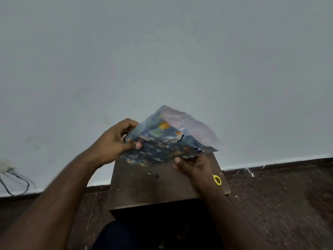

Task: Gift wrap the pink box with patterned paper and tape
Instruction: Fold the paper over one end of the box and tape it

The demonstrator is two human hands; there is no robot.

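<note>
Both hands are holding the package up above the small brown worktop [144,188], against the far wall. The left hand [115,143] is pinching the patterned paper [158,147] at its left edge; the right hand [192,166] is gripping the near right corner. The pink box [189,127] is showing at the far side — probably still partly uncovered. Best to pull the paper taut and crease along the box edge before taping — the image is blurred. Yellow scissors [217,179] are lying at the right.

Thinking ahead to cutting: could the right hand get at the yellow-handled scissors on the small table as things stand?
Probably yes, once it lets go: the scissors lie just beside the right hand, nothing between, but its grip is on the patterned paper.
</note>
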